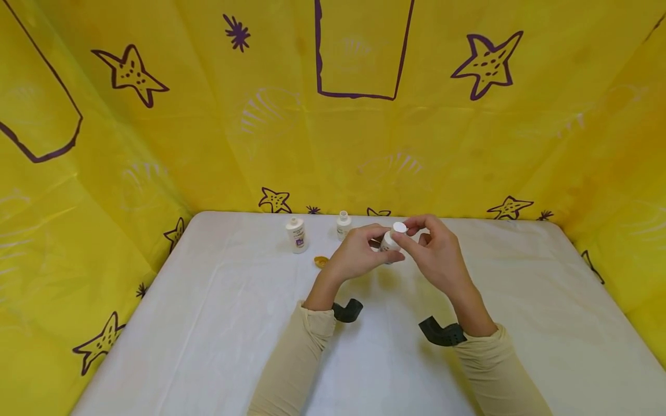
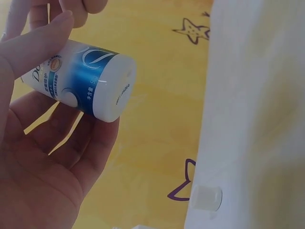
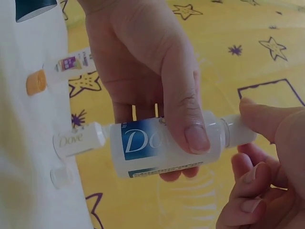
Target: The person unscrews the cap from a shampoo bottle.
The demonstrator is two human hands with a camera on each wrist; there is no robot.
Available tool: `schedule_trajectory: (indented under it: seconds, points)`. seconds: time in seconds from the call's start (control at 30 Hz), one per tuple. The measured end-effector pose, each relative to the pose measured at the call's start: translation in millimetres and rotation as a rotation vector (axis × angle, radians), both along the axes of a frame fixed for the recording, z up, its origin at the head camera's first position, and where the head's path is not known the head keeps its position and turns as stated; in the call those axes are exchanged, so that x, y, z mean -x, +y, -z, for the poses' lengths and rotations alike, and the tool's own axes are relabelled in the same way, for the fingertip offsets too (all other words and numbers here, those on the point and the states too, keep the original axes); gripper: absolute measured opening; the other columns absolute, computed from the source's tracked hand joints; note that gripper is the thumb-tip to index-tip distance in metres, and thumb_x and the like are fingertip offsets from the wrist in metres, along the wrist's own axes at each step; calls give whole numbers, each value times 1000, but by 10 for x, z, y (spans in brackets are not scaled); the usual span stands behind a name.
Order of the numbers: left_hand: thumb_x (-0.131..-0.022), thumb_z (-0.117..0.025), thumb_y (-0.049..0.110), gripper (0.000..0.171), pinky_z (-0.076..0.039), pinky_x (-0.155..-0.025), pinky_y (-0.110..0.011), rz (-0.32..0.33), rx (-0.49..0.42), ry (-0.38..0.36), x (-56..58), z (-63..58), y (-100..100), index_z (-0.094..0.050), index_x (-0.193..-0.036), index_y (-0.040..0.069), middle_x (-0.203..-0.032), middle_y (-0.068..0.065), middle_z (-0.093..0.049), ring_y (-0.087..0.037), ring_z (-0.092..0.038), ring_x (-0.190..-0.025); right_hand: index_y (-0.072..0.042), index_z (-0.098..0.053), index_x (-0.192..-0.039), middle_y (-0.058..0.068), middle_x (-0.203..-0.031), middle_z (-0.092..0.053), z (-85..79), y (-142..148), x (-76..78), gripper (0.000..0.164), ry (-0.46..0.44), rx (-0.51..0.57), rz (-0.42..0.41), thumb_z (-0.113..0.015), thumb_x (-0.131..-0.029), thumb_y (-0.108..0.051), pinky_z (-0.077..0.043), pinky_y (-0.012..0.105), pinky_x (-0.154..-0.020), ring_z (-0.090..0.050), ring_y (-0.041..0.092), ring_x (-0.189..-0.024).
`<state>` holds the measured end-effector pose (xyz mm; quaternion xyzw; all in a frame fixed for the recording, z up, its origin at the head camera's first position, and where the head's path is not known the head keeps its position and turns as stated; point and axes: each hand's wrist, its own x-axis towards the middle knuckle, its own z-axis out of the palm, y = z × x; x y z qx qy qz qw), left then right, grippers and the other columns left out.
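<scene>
My left hand (image 1: 358,252) grips a small white Dove bottle (image 3: 162,149) with a blue label, held above the table. In the left wrist view the flat base of this bottle (image 2: 90,82) faces the camera side, with my thumb across its upper part. My right hand (image 1: 438,257) pinches the white cap (image 3: 240,131) at the bottle's neck between thumb and fingers. Whether the cap is loose or fastened cannot be seen.
On the white-covered table (image 1: 218,323) stand an uncapped bottle with a purple label (image 1: 297,236) and a smaller open-necked Dove bottle (image 1: 343,226). An orange cap (image 1: 321,262) and a translucent white cap (image 2: 206,198) lie nearby. Yellow patterned cloth (image 1: 291,150) hangs around the table.
</scene>
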<state>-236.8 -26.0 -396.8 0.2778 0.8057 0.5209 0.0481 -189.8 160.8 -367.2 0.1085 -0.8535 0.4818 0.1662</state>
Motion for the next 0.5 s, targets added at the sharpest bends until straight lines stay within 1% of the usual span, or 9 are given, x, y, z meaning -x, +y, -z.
schedule_trajectory:
  seconds: [0.17, 0.23, 0.33, 0.4, 0.5]
  points:
    - [-86, -83, 35, 35, -57, -87, -27, -4, 9, -4, -5, -20, -6, -73, -119, 30, -111, 14, -72, -10, -66, -96, -7, -68, -118, 6, -101, -63, 2, 8, -16, 27, 41, 2, -52, -75, -93, -16, -33, 23, -47, -38, 12, -53]
    - [-86, -83, 36, 37, -57, -87, -27, -3, 8, -11, -4, -19, -9, -73, -121, 29, -113, 12, -72, -10, -66, -97, -8, -69, -122, 6, -104, -64, 2, 16, -22, 28, 63, -11, -79, -73, -95, -13, -34, 23, -47, -38, 11, -53]
    - [-86, -83, 36, 39, -56, -88, -27, -1, 9, -20, 2, -6, -11, -73, -122, 28, -114, 10, -73, -10, -66, -97, -9, -69, -126, 7, -107, -65, 5, 25, -26, 31, 79, -32, -97, -72, -95, -11, -34, 23, -47, -38, 11, -52]
    - [-86, -83, 35, 39, -56, -88, -27, 0, 7, -20, 3, 1, -9, -73, -122, 28, -113, 9, -73, -10, -66, -97, -9, -68, -128, 7, -109, -65, 4, 24, -23, 33, 70, -38, -91, -72, -95, -14, -35, 23, -47, -38, 11, -52]
    - [-86, -83, 35, 36, -57, -88, -26, 7, 4, -5, 6, 2, 3, -74, -119, 28, -109, 10, -72, -9, -66, -95, -9, -67, -128, 7, -108, -63, 1, 17, -12, 36, 30, -22, -70, -75, -94, -20, -34, 24, -46, -37, 11, -51]
